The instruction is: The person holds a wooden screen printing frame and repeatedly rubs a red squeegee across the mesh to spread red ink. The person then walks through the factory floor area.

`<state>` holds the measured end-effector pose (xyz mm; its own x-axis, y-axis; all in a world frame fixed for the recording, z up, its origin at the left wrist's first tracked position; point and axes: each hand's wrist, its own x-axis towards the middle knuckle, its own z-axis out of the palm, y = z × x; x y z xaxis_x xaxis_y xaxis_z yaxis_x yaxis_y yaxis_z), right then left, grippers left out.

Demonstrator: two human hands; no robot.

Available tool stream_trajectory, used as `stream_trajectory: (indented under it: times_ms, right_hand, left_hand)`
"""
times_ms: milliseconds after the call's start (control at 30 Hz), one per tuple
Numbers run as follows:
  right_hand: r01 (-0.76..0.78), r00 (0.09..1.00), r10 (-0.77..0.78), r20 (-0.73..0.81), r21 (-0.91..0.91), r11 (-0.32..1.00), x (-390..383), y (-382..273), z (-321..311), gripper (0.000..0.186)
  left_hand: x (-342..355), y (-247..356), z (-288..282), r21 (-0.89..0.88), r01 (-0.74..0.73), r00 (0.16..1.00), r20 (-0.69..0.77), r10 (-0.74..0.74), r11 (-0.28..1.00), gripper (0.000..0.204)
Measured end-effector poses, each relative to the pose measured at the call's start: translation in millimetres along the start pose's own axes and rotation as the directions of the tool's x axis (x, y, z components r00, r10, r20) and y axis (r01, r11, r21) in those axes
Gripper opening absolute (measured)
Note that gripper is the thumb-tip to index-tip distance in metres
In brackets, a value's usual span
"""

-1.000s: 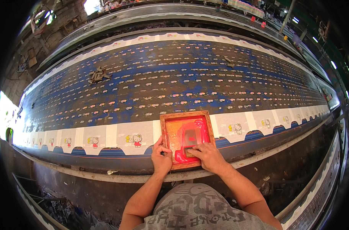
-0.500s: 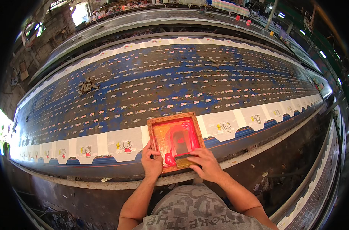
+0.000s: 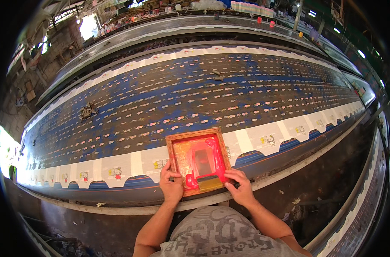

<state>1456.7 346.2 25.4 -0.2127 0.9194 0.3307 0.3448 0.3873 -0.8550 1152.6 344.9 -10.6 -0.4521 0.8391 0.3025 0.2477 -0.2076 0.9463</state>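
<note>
A wooden screen-printing frame sits over the near strip of white cut fabric pieces, which bear small printed cartoon figures. Pink-red ink covers much of its mesh, around a darker central patch. A small yellowish squeegee lies inside along the lower part. My left hand grips the left side of the frame with fingers curled. My right hand grips the frame's lower right side, thumb below and fingers over the wood.
The long printing table holds a pile of small cylinders and a far fabric strip. A railing runs along the near edge. More tables, stacked supplies and a post stand beyond.
My right hand has left the squeegee inside the frame and moved right onto the frame's side. The frame has shifted rightward along the fabric strip, covering a different printed piece.
</note>
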Motion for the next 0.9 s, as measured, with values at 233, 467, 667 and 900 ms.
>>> stream_trajectory:
  times_ms: [233,467,667,900]
  right_hand:
    - [0.011,0.999,-0.011,0.031,0.002,1.000,0,40,-83,0.039]
    - [0.046,0.992,-0.051,0.115,0.044,0.998,2,57,-112,0.039]
    - [0.089,0.993,-0.089,0.079,0.001,0.996,3,56,-113,0.038]
    - [0.303,0.941,-0.271,0.201,-0.150,0.941,16,20,-107,0.035]
  left_hand:
    - [-21,7,84,-0.050,0.112,0.994,0.015,-0.111,0.992,0.022]
    - [-25,0,99,-0.104,0.209,0.977,-0.005,-0.211,0.972,0.020]
    - [-25,8,101,-0.180,0.271,0.962,0.005,-0.275,0.946,0.021]
    - [-26,-7,103,-0.182,0.237,0.970,-0.004,-0.242,0.954,0.018]
